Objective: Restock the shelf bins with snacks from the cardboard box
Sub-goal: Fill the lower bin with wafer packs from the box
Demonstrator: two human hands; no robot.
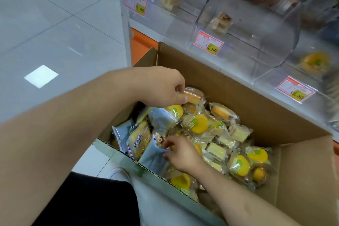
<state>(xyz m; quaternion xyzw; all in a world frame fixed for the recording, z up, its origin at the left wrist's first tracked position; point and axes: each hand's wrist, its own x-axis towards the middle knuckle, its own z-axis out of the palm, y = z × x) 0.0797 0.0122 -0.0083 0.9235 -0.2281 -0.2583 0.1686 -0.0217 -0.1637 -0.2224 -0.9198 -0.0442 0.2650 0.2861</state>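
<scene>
Left hand [161,86]: thumb and curled fingers pinch one end of a clear-wrapped orange-brown cake [194,95], held just above the heap at the far side of the cardboard box [256,104].

Right hand [181,154]: fingers bent down among the packets, fingertips on a grey-blue packet [154,158] at the near-left of the box; whether they grip it or only touch it cannot be told.

Box contents: round yellow cakes in clear wrap [199,124], pale square cake slices [239,133], grey-blue packets and a yellow packet with a red-white-blue striped edge [139,141], all loosely piled.

Shelf bins [245,29], clear plastic, directly behind the box: two hold a single pale wrapped snack each, one on the right a yellow round cake [314,62]. Price tags [208,42] on the bin fronts read 13.90, 13.90 and 12.80.

Grey tiled floor [55,24] lies to the left.
</scene>
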